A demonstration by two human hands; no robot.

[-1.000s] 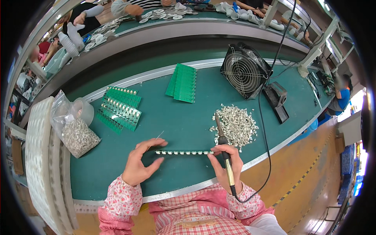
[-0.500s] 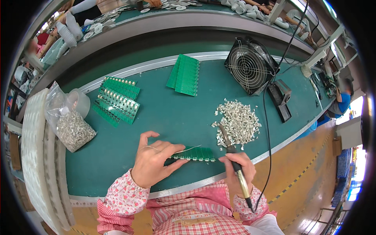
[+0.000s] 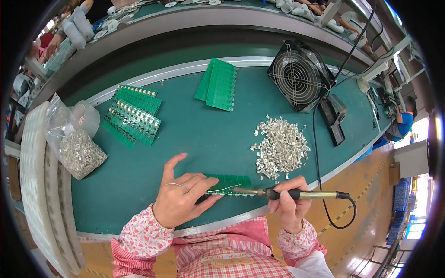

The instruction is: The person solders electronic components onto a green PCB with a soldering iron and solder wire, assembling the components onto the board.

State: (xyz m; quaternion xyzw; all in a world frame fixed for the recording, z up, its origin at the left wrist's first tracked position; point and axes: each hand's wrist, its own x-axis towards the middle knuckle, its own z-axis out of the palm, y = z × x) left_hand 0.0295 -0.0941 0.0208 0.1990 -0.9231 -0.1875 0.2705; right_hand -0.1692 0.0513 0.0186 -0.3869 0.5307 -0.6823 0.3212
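Observation:
My left hand (image 3: 181, 197) pinches the left end of a green circuit board (image 3: 236, 180), which is tilted up near the table's front edge. A thin strand of solder wire (image 3: 230, 187) runs from the same fingers over the board; the index finger sticks up, away from it. In my right hand (image 3: 291, 204) is a soldering iron (image 3: 320, 195), lying almost level with its handle and cable end to the right. Its tip points left, over the board's edge close to the wire's end; whether they touch I cannot tell. Small white parts line that edge.
A heap of small white-and-metal parts (image 3: 281, 150) lies right of the board. Behind stand a black fan (image 3: 299, 76) and an iron holder (image 3: 332, 121). Boards with parts (image 3: 132, 116), plain green boards (image 3: 219, 85), a bag of parts (image 3: 81, 153) and a tape roll (image 3: 88, 118) lie farther left.
The soldering iron has swung from the heap of parts, where its tip pointed up and away, down to the board's edge. My left hand keeps hold of the board and wire.

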